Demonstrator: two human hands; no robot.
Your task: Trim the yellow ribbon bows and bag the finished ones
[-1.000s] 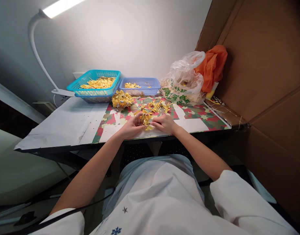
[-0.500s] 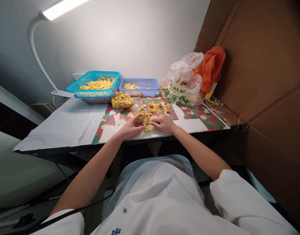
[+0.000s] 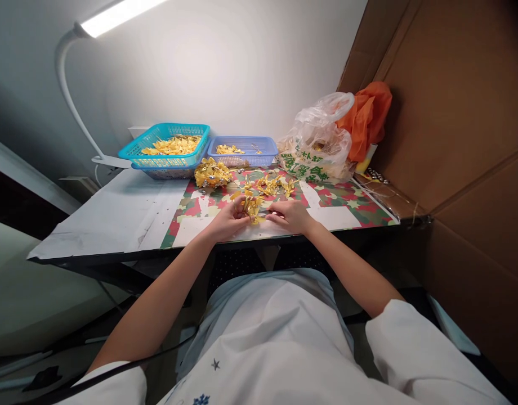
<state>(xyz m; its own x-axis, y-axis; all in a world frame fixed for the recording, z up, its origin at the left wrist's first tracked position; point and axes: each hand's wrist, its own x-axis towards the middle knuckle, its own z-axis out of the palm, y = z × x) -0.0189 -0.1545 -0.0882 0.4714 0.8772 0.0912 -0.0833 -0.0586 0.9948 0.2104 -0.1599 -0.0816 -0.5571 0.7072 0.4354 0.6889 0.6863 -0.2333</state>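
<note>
Near the table's front edge, my left hand (image 3: 228, 220) is closed around a small bunch of yellow artificial flowers (image 3: 253, 208) with golden wire stems. My right hand (image 3: 291, 216) is just to the right, fingers pinched together and pointing at the bunch. Whatever sits between its fingertips is too small to make out. Loose yellow flowers (image 3: 271, 183) lie on the table just beyond my hands. A thicker yellow cluster (image 3: 212, 173) with silvery beads rests farther left.
A turquoise basket (image 3: 134, 147) with yellow pieces stands at the back left, beside a blue basket (image 3: 265, 147). A white plastic bag (image 3: 316, 149) and orange cloth (image 3: 366, 118) are at the back right, by a cardboard wall (image 3: 461, 101). A lamp (image 3: 68, 95) rises at left.
My right hand has moved a little to the right, away from the flowers. My left hand keeps its hold on the bunch. The whole view has shifted slightly.
</note>
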